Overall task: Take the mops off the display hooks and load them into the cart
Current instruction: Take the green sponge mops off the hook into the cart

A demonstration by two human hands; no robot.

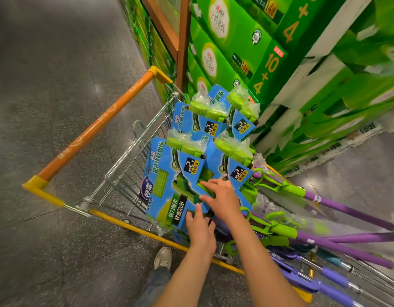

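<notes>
Touching fingers (208, 185): mop (169, 187) beneath.

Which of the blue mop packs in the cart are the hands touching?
The nearest pack, bottom left; both the left hand and right hand rest on it.

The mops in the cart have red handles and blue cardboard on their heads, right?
Not quite. The head view shows the mops' handles are purple, not red. The rest is right: they lie in the cart with blue cardboard on their heads.
</notes>
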